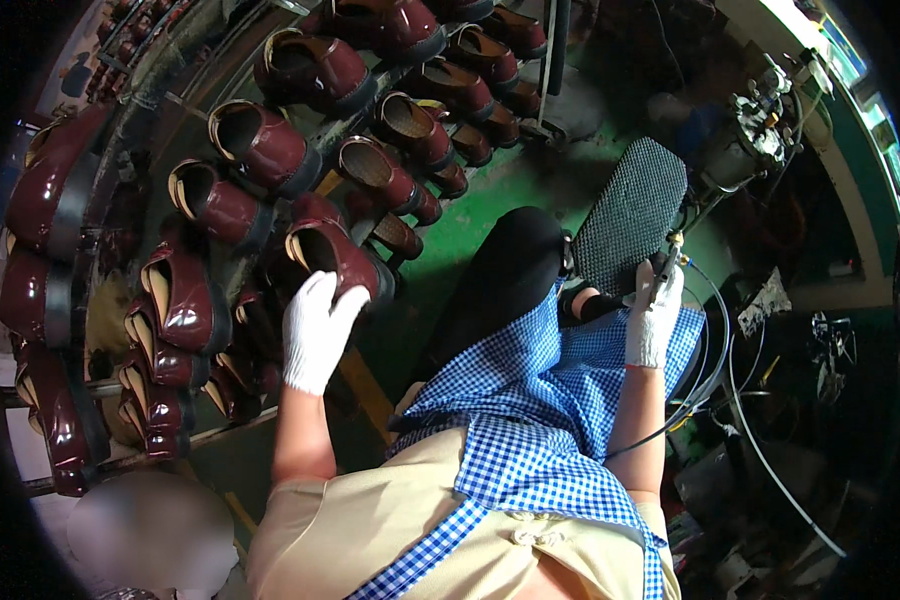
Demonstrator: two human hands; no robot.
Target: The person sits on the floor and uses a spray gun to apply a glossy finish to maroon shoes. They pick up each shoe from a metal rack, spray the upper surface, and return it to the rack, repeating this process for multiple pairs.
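Observation:
My left hand, in a white glove, is at a glossy maroon shoe on the rack. Its fingers reach the edge of the shoe's opening, and the thumb lies along the side; the fingertips are partly hidden. My right hand, also gloved in white, is closed round a small spray gun with a hose attached. Beyond that hand stands a dark, textured oblong pad.
Several more maroon shoes fill the rack at left and far left. A pale hose and dark cables run along the right. Metal equipment stands far right. A blurred round patch is at lower left.

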